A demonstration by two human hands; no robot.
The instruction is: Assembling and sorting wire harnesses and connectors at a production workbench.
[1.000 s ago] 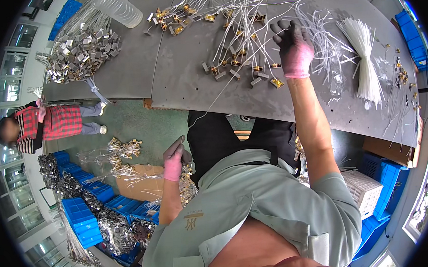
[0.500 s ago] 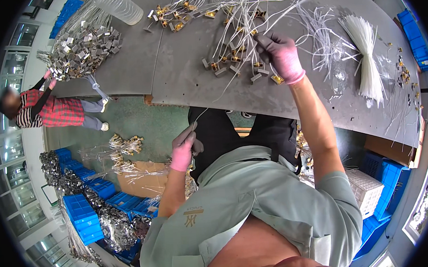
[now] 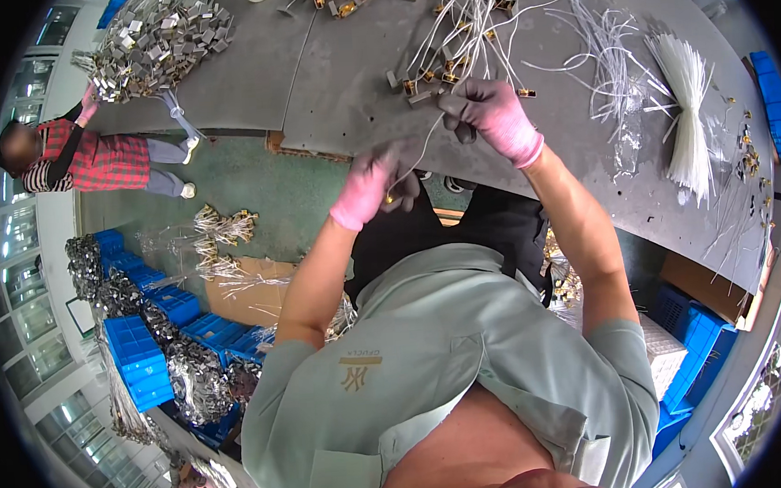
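Note:
My left hand [image 3: 375, 183], in a pink glove with dark grey fingers, is closed over the near table edge, slightly blurred. A thin white wire [image 3: 427, 141] curves from it up to my right hand [image 3: 493, 120], gloved alike, whose fingers pinch the wire above the grey table. A small brass-coloured piece [image 3: 390, 199] shows at my left fingers; what it is attached to is hidden. Just beyond my right fingers lie small grey blocks with brass-coloured fittings [image 3: 450, 76] and a tangle of white wires [image 3: 476, 27].
Loose white wires [image 3: 594, 52] and a tied white wire bundle [image 3: 688, 113] lie to the right on the table [image 3: 347, 96]. At the far left, a person [image 3: 94, 158] stands by a heap of grey blocks [image 3: 155, 49]. Blue crates [image 3: 135, 350] stand lower left.
My left hand has risen and moved right, toward the table edge. My right hand has come nearer and slightly left, off the tangle, so both hands are closer together. The view has shifted slightly.

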